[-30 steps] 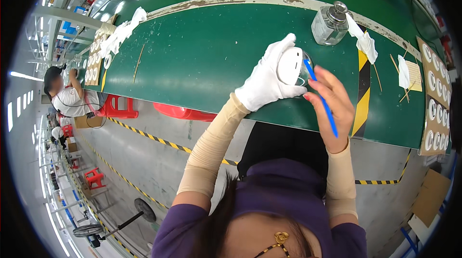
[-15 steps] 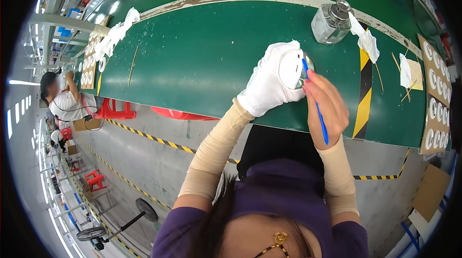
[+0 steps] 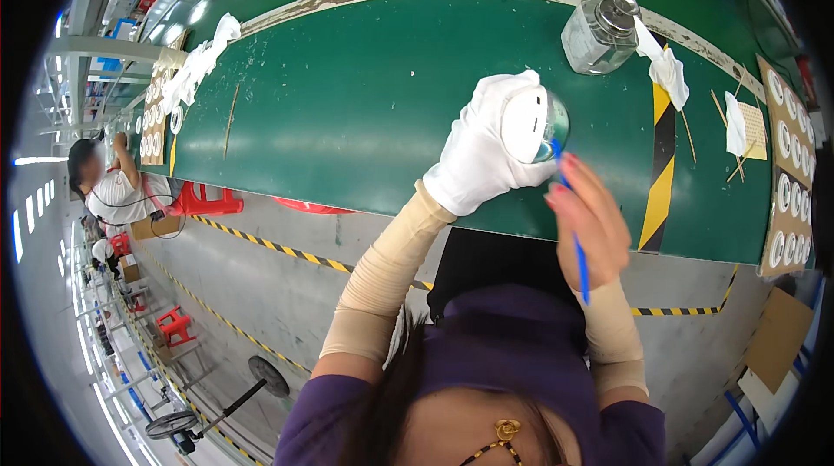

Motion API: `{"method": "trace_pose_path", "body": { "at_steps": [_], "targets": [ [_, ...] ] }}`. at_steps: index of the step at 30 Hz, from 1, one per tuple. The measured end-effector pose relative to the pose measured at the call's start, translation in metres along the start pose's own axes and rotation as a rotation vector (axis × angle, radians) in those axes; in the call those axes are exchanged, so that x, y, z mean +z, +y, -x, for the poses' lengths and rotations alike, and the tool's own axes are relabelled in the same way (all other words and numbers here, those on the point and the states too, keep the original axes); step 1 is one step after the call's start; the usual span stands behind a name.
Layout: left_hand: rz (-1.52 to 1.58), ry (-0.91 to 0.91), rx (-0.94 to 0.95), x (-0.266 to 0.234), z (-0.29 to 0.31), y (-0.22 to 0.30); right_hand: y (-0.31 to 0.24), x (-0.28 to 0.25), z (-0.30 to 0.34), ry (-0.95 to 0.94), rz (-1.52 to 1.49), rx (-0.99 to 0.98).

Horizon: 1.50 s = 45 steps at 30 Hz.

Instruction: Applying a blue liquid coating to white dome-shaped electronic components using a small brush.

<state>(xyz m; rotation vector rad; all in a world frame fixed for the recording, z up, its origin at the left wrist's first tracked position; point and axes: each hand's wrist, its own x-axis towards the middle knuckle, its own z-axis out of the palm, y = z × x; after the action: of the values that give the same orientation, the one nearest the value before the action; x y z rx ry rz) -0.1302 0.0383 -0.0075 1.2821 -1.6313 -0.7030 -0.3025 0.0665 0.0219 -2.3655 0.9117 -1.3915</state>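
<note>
My left hand (image 3: 473, 149), in a white glove, is closed round a round white device (image 3: 523, 127) and holds it up over the green bench. Small dark slots mark its white face, and a shiny, glassy dome (image 3: 559, 123) bulges from its right side. My bare right hand (image 3: 598, 223) grips a slim blue stick-like tool (image 3: 581, 268) between thumb and fingers. The tool's upper end lies at the lower edge of the dome; whether it touches cannot be made out.
A glass bottle with a metal top (image 3: 599, 36) stands at the back right, near white cloths (image 3: 669, 79). Thin wooden sticks (image 3: 719, 108) lie beyond. Boards of white rings (image 3: 786, 197) sit at the right end. Another person (image 3: 117, 179) works at far left.
My right hand and the blue tool have moved down, toward me, from the device's face to the dome's lower edge. More of the dome shows.
</note>
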Motion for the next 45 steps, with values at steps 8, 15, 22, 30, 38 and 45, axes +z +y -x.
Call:
{"method": "trace_pose_path", "body": {
  "at_steps": [8,15,22,30,38,45],
  "targets": [
    [0.011,0.061,0.073,0.004,0.002,-0.007,-0.004,0.005,-0.003,0.023,0.025,0.003],
    [0.071,0.034,0.035,0.001,-0.001,-0.006,0.002,0.016,-0.012,0.098,0.079,-0.055],
    [-0.035,0.036,0.036,0.001,0.001,-0.002,0.005,0.016,-0.010,0.119,0.108,-0.032],
    [-0.066,0.045,0.038,0.002,0.002,-0.002,-0.003,0.014,0.003,0.104,0.080,-0.020],
    [-0.048,0.030,0.055,0.000,0.001,-0.005,-0.005,0.018,-0.012,0.115,0.067,-0.030],
    [-0.125,0.045,0.089,0.001,0.002,-0.005,-0.018,0.013,0.003,-0.021,-0.087,0.087]
  ]
}}
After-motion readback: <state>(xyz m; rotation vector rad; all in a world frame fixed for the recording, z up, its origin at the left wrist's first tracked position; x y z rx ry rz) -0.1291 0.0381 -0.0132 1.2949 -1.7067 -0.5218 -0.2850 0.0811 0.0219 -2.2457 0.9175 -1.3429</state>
